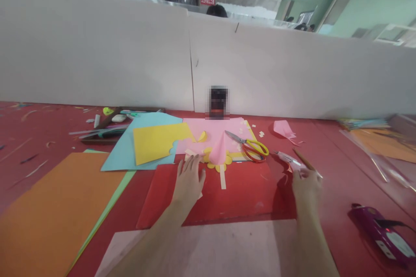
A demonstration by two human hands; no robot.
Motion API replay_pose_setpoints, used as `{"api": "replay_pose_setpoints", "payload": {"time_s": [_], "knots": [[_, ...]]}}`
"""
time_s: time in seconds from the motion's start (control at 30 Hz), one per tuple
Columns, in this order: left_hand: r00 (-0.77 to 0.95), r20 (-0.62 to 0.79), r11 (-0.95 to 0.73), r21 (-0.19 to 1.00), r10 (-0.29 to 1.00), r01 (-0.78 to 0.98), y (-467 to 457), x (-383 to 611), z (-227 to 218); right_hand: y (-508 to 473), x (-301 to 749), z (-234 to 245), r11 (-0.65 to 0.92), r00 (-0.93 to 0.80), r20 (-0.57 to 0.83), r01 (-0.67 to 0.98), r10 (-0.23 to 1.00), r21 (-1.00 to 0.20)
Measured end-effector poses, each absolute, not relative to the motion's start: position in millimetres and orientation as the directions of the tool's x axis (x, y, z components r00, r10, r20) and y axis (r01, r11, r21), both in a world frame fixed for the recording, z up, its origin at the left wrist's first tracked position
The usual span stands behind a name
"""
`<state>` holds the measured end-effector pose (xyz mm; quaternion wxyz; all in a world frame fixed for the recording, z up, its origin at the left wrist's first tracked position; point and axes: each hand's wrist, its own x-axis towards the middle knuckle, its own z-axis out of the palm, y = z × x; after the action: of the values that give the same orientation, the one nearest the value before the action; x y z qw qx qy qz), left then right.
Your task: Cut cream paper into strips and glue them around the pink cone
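My left hand (189,179) lies with its fingers stretched out over pale paper strips (191,153) on a red board (240,201). Just right of it is a pink paper cone (218,151) on a yellow flower-shaped paper base (211,166), with a pale strip (222,177) sticking out towards me. My right hand (307,184) is closed at the rear of what looks like a small white glue gun (290,161), its tip pointing left. Against that hand lies a thin brown stick (305,160). Between my hands rest scissors (250,144) with yellow and red handles, blades open.
Blue paper (121,156), a cut yellow sheet (156,140) and orange sheets (58,199) lie left. Pink paper (191,130) is behind the cone. A purple corded device (381,231) stands right. White partition (130,56) closes the back; a blurred dark object (217,101) stands there.
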<state>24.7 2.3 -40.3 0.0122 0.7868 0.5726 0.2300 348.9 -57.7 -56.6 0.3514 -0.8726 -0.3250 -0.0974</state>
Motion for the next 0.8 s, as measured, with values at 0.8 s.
{"api": "replay_pose_setpoints", "payload": {"time_s": [0.8], "knots": [[0.229,0.500,-0.391,0.246,0.835,0.887,13,19,-23,56,273,-19,-0.332,0.355,0.044,0.905,0.934,-0.266]]}}
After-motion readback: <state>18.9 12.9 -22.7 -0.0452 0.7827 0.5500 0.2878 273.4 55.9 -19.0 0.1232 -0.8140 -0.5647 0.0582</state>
